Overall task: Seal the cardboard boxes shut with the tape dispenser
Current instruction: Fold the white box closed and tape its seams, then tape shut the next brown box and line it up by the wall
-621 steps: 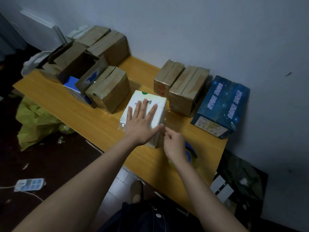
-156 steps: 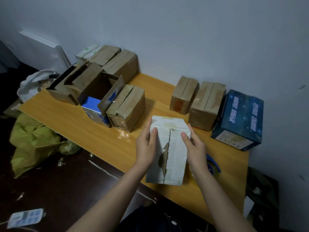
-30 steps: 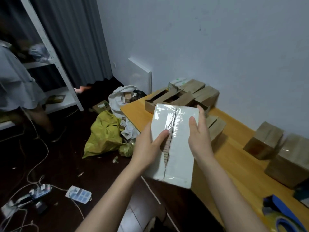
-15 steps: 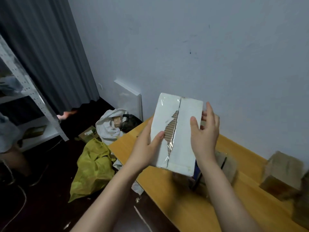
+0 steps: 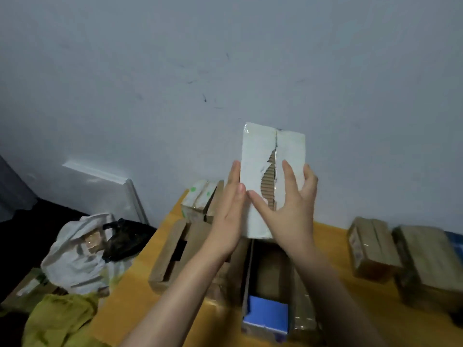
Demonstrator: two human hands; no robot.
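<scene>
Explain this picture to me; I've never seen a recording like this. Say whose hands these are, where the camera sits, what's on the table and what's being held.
There is no machine here. These are a person's two bare hands, filmed by one wide-angle camera worn on the head, looking forward and down. The left hand presses flat against one side of a white box. The right hand grips the other side, holding the box up in front of the wall. The box's front has a taped seam and a tear showing corrugated card. On the orange table below are an open box with something blue inside, another open brown box, and taped brown boxes to the right. No tape dispenser is in view.
</scene>
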